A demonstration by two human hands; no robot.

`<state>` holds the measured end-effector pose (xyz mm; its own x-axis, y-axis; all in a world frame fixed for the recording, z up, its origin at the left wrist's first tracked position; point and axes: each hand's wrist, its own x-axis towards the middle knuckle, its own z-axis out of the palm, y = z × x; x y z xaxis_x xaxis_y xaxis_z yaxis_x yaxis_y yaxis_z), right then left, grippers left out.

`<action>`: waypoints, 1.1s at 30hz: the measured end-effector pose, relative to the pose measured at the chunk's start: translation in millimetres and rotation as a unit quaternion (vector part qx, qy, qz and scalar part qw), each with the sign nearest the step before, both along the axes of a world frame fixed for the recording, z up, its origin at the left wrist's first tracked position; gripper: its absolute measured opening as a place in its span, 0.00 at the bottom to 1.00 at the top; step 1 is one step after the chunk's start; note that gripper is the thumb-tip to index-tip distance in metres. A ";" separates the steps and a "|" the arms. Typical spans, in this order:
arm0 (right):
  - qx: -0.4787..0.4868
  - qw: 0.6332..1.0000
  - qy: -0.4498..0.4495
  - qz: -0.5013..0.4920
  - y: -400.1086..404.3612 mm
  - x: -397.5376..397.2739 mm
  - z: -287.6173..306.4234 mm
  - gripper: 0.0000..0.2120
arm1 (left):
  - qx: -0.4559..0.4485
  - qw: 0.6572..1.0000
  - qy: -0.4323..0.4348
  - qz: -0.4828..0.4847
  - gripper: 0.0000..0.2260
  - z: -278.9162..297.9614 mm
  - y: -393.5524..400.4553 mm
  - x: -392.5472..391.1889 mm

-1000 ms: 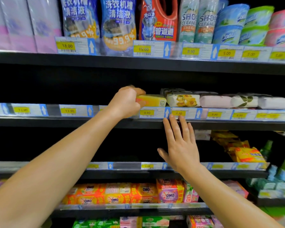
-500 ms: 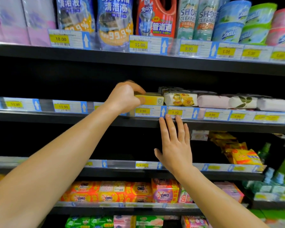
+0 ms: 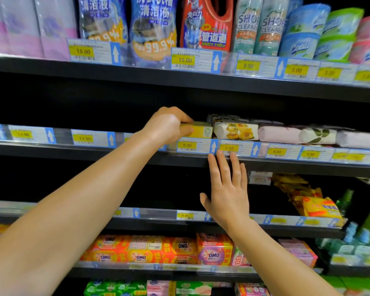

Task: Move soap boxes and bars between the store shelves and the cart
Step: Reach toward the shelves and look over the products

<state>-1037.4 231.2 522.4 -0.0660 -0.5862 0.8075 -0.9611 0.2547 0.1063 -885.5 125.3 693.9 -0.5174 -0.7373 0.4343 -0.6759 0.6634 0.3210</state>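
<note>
The black metal store shelf with clear price-label strips ran across the view. On it, right of the hands, lay a row of paper-wrapped soap bars, white, floral and pale pink. The left hand curled its fingers and thumb around the near end of a yellow rectangular soap box at the shelf's front edge. The right hand was flat, fingers straight, fingertips touching the shelf lip.

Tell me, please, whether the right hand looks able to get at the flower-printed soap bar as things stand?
Probably yes. The right hand is open just below the flower-printed soap bar, which lies at the shelf front with nothing before it; the left hand grips the yellow soap box beside it.
</note>
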 end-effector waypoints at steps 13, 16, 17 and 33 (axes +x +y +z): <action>-0.002 1.000 -0.007 0.005 2.7 2.4 1.0 0.49 | -0.029 0.996 -0.085 0.004 0.20 10.4 -14.1 -2.0; 0.005 1.000 -0.013 0.002 3.8 4.1 2.1 0.50 | -0.021 0.995 -0.099 0.004 0.19 14.2 -16.0 -6.8; 0.006 1.000 -0.012 0.001 4.3 4.6 2.6 0.50 | -0.015 0.995 -0.098 0.002 0.19 14.9 -16.7 -8.4; 0.059 0.996 -0.058 -0.038 15.6 24.4 18.8 0.45 | 0.006 0.999 -0.046 -0.012 0.21 7.8 -27.6 -10.8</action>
<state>-1013.0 246.9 541.1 -0.2026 -0.6664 0.7175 -0.9468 0.3204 0.0303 -896.4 97.7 701.7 -0.5719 -0.7298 0.3746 -0.6875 0.6755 0.2664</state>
